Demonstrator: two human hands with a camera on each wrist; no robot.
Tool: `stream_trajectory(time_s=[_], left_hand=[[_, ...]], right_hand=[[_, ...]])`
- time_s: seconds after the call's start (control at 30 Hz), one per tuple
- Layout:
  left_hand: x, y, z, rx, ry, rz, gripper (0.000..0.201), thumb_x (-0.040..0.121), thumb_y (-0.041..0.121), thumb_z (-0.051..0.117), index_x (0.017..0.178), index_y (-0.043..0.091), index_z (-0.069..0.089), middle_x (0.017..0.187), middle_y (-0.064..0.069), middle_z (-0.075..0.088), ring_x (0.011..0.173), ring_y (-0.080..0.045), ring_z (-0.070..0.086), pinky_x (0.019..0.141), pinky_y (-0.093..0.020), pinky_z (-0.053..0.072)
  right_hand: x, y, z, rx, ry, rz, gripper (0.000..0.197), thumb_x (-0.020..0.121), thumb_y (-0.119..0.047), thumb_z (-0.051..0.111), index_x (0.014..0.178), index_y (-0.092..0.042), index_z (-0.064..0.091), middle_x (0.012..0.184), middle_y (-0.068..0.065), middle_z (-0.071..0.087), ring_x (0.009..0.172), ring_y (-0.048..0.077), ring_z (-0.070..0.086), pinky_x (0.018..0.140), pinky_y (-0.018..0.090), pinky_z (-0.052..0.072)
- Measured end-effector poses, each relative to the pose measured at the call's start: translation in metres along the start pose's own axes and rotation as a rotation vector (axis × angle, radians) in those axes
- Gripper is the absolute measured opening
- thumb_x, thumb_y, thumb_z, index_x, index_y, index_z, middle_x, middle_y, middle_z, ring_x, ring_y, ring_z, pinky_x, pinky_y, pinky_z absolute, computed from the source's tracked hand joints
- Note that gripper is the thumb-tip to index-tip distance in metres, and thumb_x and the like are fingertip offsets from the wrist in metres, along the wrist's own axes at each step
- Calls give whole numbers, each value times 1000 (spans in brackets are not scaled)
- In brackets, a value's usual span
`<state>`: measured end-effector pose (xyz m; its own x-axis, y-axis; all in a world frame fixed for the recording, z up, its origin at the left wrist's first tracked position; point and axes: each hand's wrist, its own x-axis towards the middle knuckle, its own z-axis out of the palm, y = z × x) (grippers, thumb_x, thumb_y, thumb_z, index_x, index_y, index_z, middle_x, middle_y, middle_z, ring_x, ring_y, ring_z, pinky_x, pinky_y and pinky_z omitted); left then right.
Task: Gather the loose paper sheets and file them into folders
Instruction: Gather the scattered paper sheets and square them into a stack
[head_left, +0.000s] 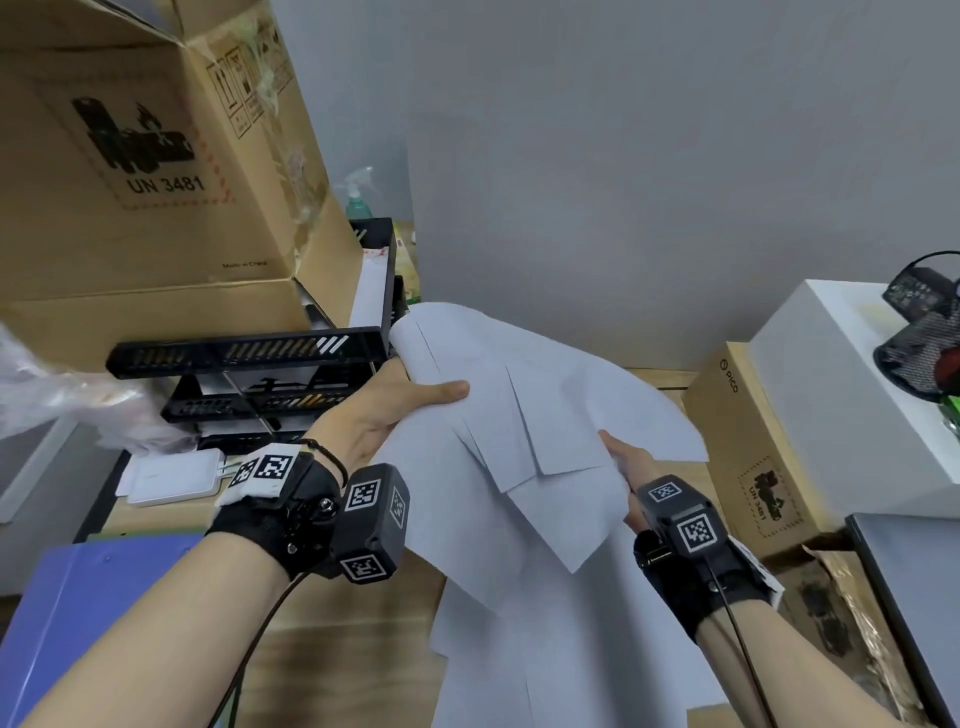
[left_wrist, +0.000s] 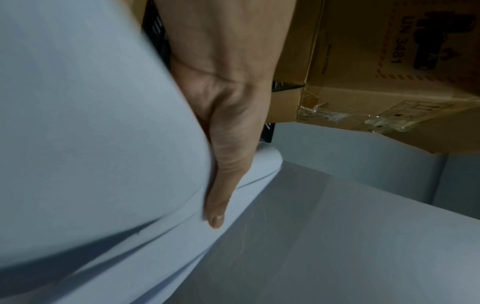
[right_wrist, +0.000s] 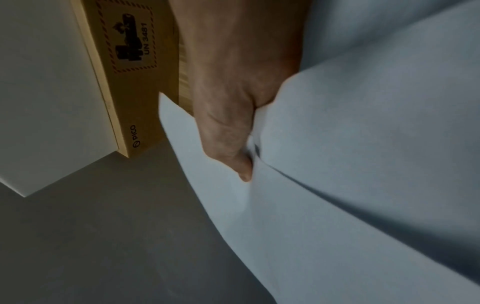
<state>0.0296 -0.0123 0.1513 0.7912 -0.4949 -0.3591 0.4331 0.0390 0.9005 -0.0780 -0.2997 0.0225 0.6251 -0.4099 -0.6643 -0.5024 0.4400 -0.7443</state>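
A fanned bundle of white paper sheets (head_left: 524, 415) is lifted above the wooden desk, its far edges drooping over. My left hand (head_left: 400, 400) grips the bundle's left side, thumb (left_wrist: 221, 185) lying on top of the sheets (left_wrist: 91, 123) and fingers hidden beneath. My right hand (head_left: 623, 467) pinches the right side, thumb (right_wrist: 233, 144) pressed into the sheets (right_wrist: 363, 164). More white sheets (head_left: 545, 649) hang or lie below the bundle toward me. A blue folder (head_left: 88, 623) lies at the near left of the desk.
A black tiered paper tray (head_left: 249, 353) stands at the left under a large cardboard box (head_left: 156, 156). A white flat device (head_left: 171, 475) lies before it. A Pico carton (head_left: 753, 457) and a white box (head_left: 852, 395) stand at the right; a grey wall is behind.
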Motion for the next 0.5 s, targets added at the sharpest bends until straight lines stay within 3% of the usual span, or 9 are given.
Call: stream_trajectory(time_s=[0.1,0.17,0.2,0.23,0.3,0.33,0.37,0.43,0.5], left_hand=[[-1,-1,-9,38,2,-22,39,83,1,71,120,9,63,115,-11,71,101,-27,70,79,-36,60],[1,1,-15,37,53,-10,40,86,4,68,125,6,61,117,-14,70,105,-30,68,82,-37,59],[2,3,-18,40,75,10,38,88,5,66,126,5,61,117,-14,70,106,-31,68,82,-36,60],[3,5,-20,49,82,33,35,90,7,64,126,5,61,116,-14,70,107,-31,67,81,-35,60],[2,13,-19,72,43,51,33,93,11,62,125,5,61,116,-13,70,107,-30,67,80,-33,60],[1,17,-17,95,-1,56,32,94,12,61,125,3,60,116,-14,70,105,-30,68,79,-33,59],[0,22,-13,131,-59,60,32,94,14,61,124,1,59,115,-13,70,103,-29,67,80,-32,59],[-2,33,-3,184,-202,80,36,91,16,64,124,3,59,114,-9,70,104,-24,67,81,-30,58],[-7,45,8,100,-352,97,46,80,16,73,123,7,58,111,-4,72,100,-18,69,78,-28,57]], right_hand=[[17,7,-21,34,8,-8,84,55,-56,87,117,-2,67,118,12,68,112,35,62,108,51,40],[-6,0,-24,130,46,30,67,87,-50,65,133,-3,53,136,6,54,133,30,43,115,47,31],[-15,-4,-28,141,106,9,59,97,-41,51,141,-2,44,139,6,48,134,28,41,115,44,31],[-17,-4,-34,142,168,-31,48,101,-33,45,139,-3,44,134,6,49,129,25,45,111,42,36],[-28,-4,-32,133,213,-65,12,99,-24,50,103,-13,54,103,1,54,101,21,53,87,35,47],[-17,1,-38,93,253,-107,16,92,-18,60,83,-18,46,85,0,50,84,22,53,75,35,48],[-15,2,-33,14,258,-53,32,84,-12,68,74,-18,38,74,2,46,72,24,51,68,38,48],[-5,3,-31,-91,201,7,30,78,-8,69,75,-10,39,69,13,47,70,30,53,73,46,51],[-20,-2,-24,-174,220,-75,27,79,-22,66,88,0,54,84,25,57,75,32,61,78,45,51]])
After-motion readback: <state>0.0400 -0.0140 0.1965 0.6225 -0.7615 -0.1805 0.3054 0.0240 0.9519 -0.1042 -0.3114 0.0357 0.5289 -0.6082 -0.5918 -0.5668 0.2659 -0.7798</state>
